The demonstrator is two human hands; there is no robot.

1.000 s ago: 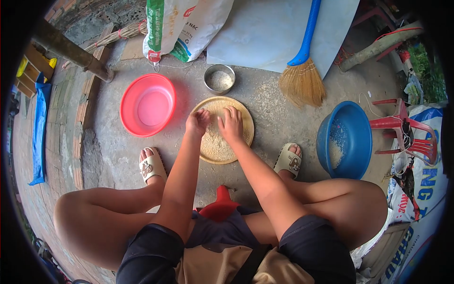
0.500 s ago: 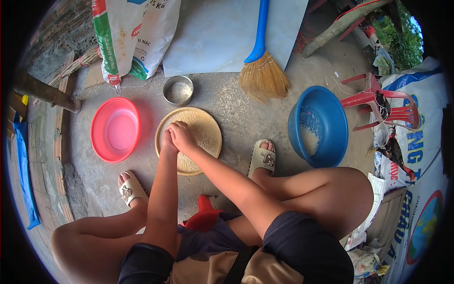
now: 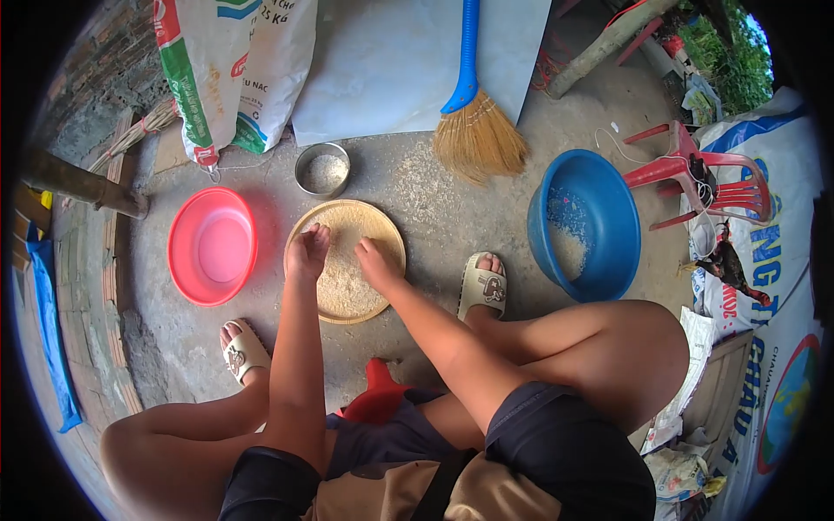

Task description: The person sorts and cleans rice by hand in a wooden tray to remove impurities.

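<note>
A round woven tray (image 3: pixel 402 260) rests on the floor in front of me, covered with pale grain (image 3: pixel 347 297). Above its left side is my left hand (image 3: pixel 307 252), palm turned up and cupped, fingers loosely bent; whether grains lie in it I cannot make out. My right hand (image 3: pixel 377 266) is low over the tray's right half, fingers bent and pressed together at the grain. What they hold, if anything, is hidden. A gap separates the two hands. Just behind the tray stands a metal bowl (image 3: pixel 301 174) with some grain in it.
A pink basin (image 3: pixel 174 260) stands left, a blue basin (image 3: pixel 615 217) with grain at right. A straw broom (image 3: pixel 480 139) lies behind, near scattered grain. Feed sacks (image 3: pixel 195 87) stand back left. A red chair (image 3: pixel 738 178) and a dark bird (image 3: pixel 725 265) are far right.
My hands were clasped together over the tray's upper left. They have parted, the right one moving right and down toward the grain, the left one turning palm up. The view has shifted slightly.
</note>
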